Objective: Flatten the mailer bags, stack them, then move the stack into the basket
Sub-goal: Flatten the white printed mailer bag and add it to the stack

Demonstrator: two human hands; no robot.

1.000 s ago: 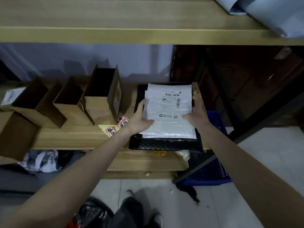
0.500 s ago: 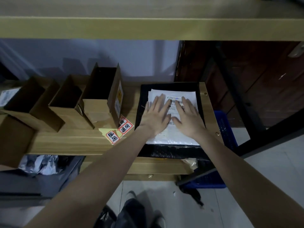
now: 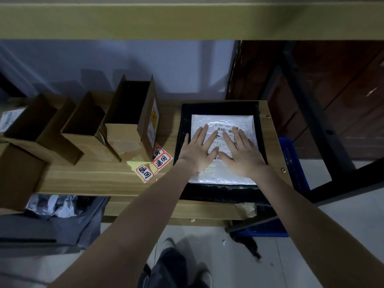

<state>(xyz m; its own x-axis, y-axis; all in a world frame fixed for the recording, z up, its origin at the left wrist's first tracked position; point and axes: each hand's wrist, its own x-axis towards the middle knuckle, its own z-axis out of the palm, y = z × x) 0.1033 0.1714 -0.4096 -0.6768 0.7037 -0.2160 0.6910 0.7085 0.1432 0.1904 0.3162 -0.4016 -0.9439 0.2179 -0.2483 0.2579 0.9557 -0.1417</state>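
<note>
Wooden shelf (image 3: 99, 179) against a pale wall carries open cardboard boxes (image 3: 128, 125) and red-bordered stickers (image 3: 153, 165). My left hand (image 3: 197, 152) and right hand (image 3: 243, 156) press flat, fingers spread, on the white mailer bag (image 3: 223, 177), barcode label showing, atop the black mailer bag (image 3: 220, 192). Blue basket (image 3: 293, 163) sits right, below.

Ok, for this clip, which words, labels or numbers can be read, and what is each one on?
"退回" in black, red-framed: each of three stickers on the wooden shelf.
Barcode and digits: label on the white mailer bag, too small and partly covered by the left hand and right hand.
Yellow-marked label on the tall cardboard box: blurred.
White label at the far left: blurred.
</note>
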